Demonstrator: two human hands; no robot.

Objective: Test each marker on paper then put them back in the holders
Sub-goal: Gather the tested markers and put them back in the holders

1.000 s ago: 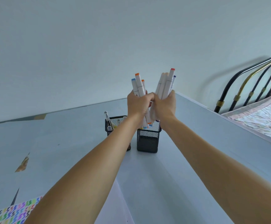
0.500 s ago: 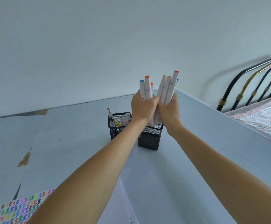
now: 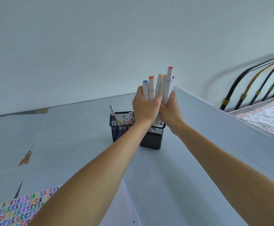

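Both hands, left hand [image 3: 145, 106] and right hand [image 3: 169, 110], clench a bundle of markers [image 3: 159, 86] above the right mesh holder [image 3: 151, 139]; marker bottoms hidden. Tabletop [image 3: 67, 136] open around; its right edge borders the bed [image 3: 267, 115].

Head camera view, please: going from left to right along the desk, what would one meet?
Paper covered in coloured squiggles → left mesh holder with markers inside → left hand → right hand, both gripping a bundle of markers above the right mesh holder → bed frame.

Markers [image 3: 161, 88] above right holder [image 3: 152, 137]; left holder [image 3: 119, 128] beside it.
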